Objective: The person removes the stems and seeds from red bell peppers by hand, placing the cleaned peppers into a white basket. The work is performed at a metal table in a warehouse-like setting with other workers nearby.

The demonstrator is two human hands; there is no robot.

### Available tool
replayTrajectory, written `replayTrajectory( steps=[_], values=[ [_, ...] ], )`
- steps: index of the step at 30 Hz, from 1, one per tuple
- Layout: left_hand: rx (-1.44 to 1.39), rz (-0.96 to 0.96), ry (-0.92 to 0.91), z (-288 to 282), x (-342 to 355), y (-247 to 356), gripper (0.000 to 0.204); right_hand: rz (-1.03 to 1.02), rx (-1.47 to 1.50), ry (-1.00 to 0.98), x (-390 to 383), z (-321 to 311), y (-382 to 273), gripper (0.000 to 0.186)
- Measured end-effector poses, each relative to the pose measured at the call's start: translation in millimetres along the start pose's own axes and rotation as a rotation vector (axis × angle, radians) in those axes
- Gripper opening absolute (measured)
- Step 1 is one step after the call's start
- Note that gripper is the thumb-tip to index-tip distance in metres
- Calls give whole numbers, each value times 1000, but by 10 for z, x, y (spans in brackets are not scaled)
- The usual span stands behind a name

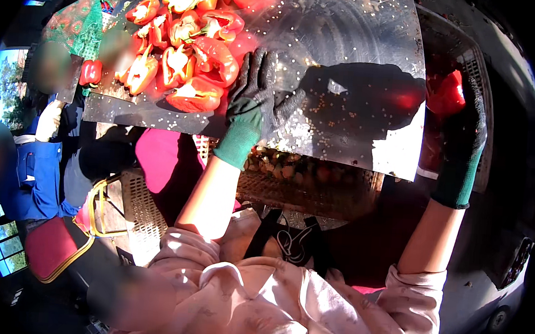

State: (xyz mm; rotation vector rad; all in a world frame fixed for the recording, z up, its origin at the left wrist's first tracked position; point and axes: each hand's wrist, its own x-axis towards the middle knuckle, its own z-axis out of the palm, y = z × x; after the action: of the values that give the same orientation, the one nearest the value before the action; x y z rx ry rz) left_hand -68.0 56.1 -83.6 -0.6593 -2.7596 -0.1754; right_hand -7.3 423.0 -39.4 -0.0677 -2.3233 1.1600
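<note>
My left hand, in a black-palmed glove with a green cuff, lies stretched out flat on the metal tabletop. Its fingers touch or nearly touch the edge of a pile of halved red bell peppers, cut faces and pale cores showing on many. Out to the right, my right hand wears a matching glove and reaches over a crate. A glossy red bell pepper piece sits against its fingers, which seem closed on it; deep shadow hides most of them.
Pale seeds dot the metal table. Beneath its front edge stands a crate of pepper scraps. Green mesh sacks are at the far left, where a person in blue holds a cleaver. A red chair stands lower left.
</note>
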Motion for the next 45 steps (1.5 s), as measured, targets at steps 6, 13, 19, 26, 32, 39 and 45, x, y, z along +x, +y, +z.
replayTrajectory(
  steps=[6,13,19,26,32,39,45],
  values=[
    [141,247,-317,281,773,185,49,-419,-793,200,-96,-891,579,37],
    [-741,562,-402,187,156,594,28,-223,-324,194,-224,-489,986,39],
    [-311,767,-714,236,-901,583,26,-176,-76,64,42,166,9,39],
    [-292,602,-514,-72,-1403,531,29,-526,175,-863,-586,732,-1620,71],
    [-188,488,-181,-895,-1006,573,38,-219,94,-1240,-815,762,-1299,61],
    [-874,-88,-187,-1150,-710,110,29,90,662,-1097,-561,659,-1475,47],
    [-558,-429,72,-1149,-393,-273,29,333,508,-353,-503,840,-753,33]
  ],
)
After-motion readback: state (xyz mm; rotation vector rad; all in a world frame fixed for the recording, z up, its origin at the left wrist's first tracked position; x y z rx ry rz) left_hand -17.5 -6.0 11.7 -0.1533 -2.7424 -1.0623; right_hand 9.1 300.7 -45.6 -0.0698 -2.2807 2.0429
